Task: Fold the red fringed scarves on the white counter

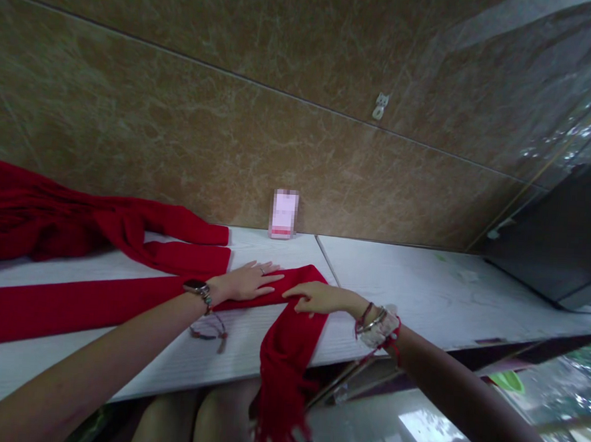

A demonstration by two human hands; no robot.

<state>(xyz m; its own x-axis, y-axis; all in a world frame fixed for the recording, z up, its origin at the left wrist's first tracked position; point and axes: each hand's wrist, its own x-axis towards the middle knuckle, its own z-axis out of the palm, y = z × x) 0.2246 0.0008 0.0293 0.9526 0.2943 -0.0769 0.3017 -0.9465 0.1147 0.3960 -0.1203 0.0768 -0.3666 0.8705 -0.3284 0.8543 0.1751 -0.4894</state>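
Observation:
A long red scarf runs along the white tabletop from the left edge. In front of me it bends at a corner, and its fringed end hangs over the near edge. My left hand lies flat on the scarf, fingers spread. At the bend, my right hand has its fingers curled on the cloth and the index finger pointing left; the cloth under the fingers is partly hidden. More red fabric lies bunched at the left, with two flat ends beside the scarf.
A phone leans upright against the brown tiled wall. A seam crosses the white tabletop right of the scarf. A dark box-like object stands at the far right. Below the right arm is a green basin.

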